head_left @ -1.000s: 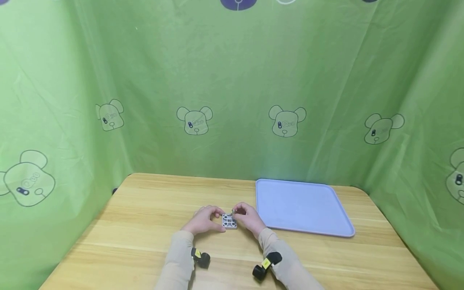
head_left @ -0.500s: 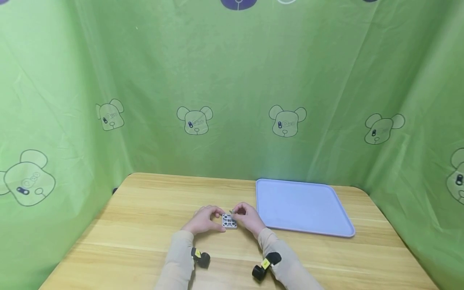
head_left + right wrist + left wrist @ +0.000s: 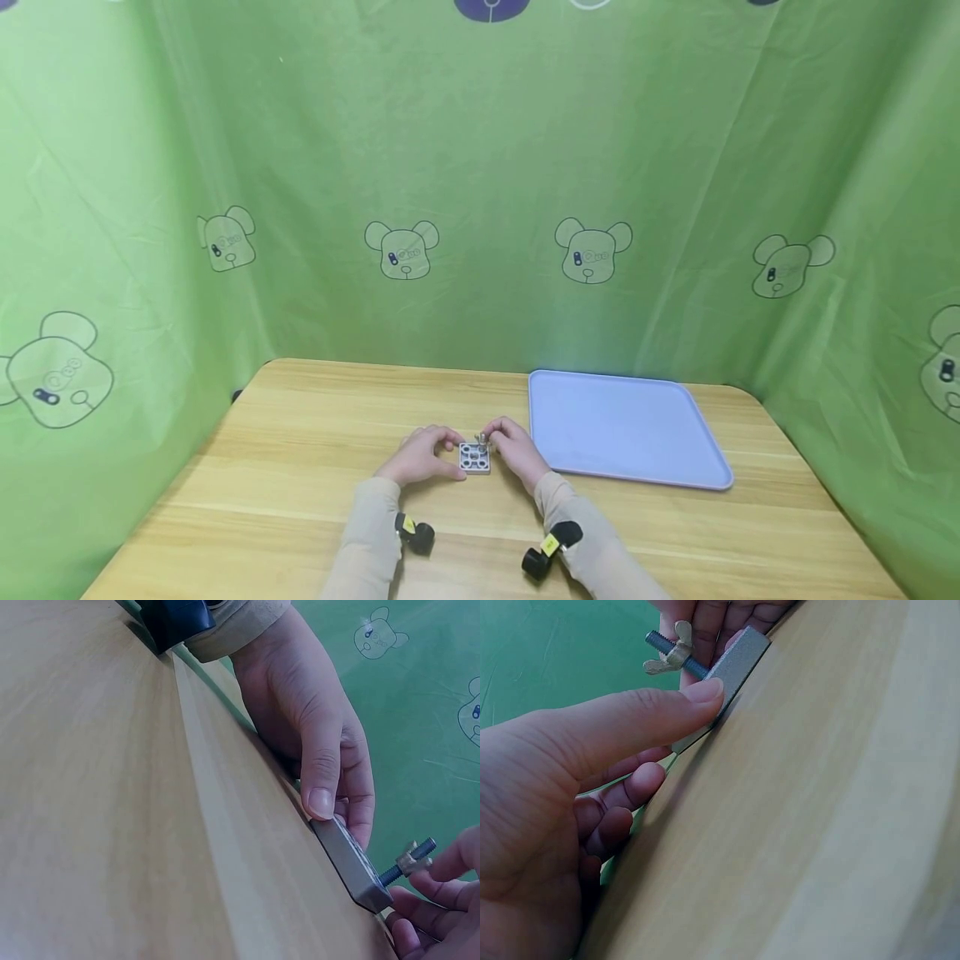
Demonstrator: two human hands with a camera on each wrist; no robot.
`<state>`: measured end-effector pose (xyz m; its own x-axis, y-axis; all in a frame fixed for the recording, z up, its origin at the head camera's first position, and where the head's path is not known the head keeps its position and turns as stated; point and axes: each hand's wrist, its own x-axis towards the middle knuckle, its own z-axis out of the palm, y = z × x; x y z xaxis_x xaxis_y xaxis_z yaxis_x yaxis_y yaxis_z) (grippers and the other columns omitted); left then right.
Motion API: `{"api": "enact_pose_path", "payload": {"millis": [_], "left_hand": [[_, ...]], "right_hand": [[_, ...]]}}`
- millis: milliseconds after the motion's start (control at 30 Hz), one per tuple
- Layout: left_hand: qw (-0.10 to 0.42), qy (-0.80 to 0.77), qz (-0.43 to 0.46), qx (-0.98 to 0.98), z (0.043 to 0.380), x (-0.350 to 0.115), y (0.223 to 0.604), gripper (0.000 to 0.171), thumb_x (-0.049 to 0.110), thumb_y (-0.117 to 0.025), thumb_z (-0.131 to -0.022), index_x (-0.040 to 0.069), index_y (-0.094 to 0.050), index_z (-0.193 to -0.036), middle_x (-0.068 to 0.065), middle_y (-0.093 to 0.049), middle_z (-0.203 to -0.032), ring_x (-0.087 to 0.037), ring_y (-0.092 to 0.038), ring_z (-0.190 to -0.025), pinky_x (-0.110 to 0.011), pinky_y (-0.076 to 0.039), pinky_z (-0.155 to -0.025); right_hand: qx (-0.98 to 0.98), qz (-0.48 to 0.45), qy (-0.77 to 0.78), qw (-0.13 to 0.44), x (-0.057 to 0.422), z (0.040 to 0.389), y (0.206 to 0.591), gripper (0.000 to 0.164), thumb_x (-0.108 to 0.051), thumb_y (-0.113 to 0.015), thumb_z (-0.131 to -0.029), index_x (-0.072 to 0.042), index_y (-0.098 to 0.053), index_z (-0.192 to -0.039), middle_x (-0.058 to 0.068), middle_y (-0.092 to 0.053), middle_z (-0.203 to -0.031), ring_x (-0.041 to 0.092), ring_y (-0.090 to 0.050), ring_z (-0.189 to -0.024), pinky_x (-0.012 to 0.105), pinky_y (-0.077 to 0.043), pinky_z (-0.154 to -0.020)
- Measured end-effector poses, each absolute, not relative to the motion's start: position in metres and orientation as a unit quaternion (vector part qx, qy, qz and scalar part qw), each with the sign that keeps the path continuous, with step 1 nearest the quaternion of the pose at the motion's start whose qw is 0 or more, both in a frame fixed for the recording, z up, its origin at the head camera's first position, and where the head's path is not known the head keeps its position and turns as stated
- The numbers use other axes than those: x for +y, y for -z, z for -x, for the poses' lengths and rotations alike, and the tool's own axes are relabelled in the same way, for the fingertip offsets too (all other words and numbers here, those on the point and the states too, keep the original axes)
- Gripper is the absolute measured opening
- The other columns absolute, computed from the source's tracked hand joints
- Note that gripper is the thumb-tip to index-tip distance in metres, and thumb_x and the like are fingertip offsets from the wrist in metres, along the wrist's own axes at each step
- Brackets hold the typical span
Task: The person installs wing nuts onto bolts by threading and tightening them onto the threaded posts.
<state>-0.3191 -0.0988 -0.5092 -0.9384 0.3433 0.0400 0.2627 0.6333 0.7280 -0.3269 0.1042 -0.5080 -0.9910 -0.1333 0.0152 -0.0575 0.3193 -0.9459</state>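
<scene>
A small square grey metal block (image 3: 474,468) with several round recesses lies on the table, between both hands. My left hand (image 3: 422,458) holds it at its left side, the thumb (image 3: 703,691) pressing on the near edge. From the block's far right corner a threaded bolt (image 3: 695,668) stands up, with a brass-coloured wing nut (image 3: 679,655) partway along it. My right hand (image 3: 517,454) is just to the right of the wing nut, its fingers loosely bent close beside the wings. Whether a fingertip touches the nut is hard to tell.
A light blue rectangular tray (image 3: 622,429) lies at the back right of the wooden table (image 3: 300,500), just beyond the right hand. Green printed curtains (image 3: 480,317) stand around the table's back and sides. Both wrists carry black camera mounts (image 3: 416,535).
The right thumb and fingers have drawn back slightly from the wing nut, which now shows more plainly. The left hand and the block have stayed put.
</scene>
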Motion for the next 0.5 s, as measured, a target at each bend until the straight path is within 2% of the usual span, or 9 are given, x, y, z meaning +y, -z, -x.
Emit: {"api": "enact_pose_path", "payload": {"millis": [200,333,500], "left_hand": [[0.050,-0.394,-0.171,0.901,0.3194,-0.0992,0.5099,0.052,0.036,-0.086,-0.065,0.023,-0.067,-0.112,0.006,-0.061,-0.101,-0.014,-0.048,-0.096,-0.043,-0.037,-0.091],[0.049,-0.393,-0.172,0.902,0.3205,-0.0992,0.5107,0.052,0.037,-0.085,-0.065,0.024,-0.067,-0.112,0.007,-0.061,-0.100,-0.013,-0.048,-0.096,-0.043,-0.038,-0.091],[0.048,-0.390,-0.174,0.903,0.3207,-0.0990,0.5104,0.052,0.038,-0.085,-0.066,0.024,-0.067,-0.112,0.007,-0.061,-0.101,-0.014,-0.048,-0.097,-0.044,-0.038,-0.091]], "right_hand": [[0.825,0.078,0.560,0.021,0.1037,0.3255,0.5087,0.021,-0.005,-0.061,-0.081,-0.003,-0.062,-0.102,0.011,-0.066,-0.106,0.022,-0.059,-0.103,0.041,-0.044,-0.098],[0.821,0.086,0.564,0.023,0.1039,0.3243,0.5084,0.023,-0.004,-0.065,-0.080,-0.002,-0.062,-0.103,0.013,-0.067,-0.107,0.024,-0.061,-0.104,0.045,-0.045,-0.099],[0.819,0.085,0.567,0.032,0.1044,0.3249,0.5083,0.021,-0.004,-0.068,-0.080,-0.003,-0.062,-0.100,0.011,-0.067,-0.104,0.023,-0.061,-0.103,0.044,-0.045,-0.098]]}}
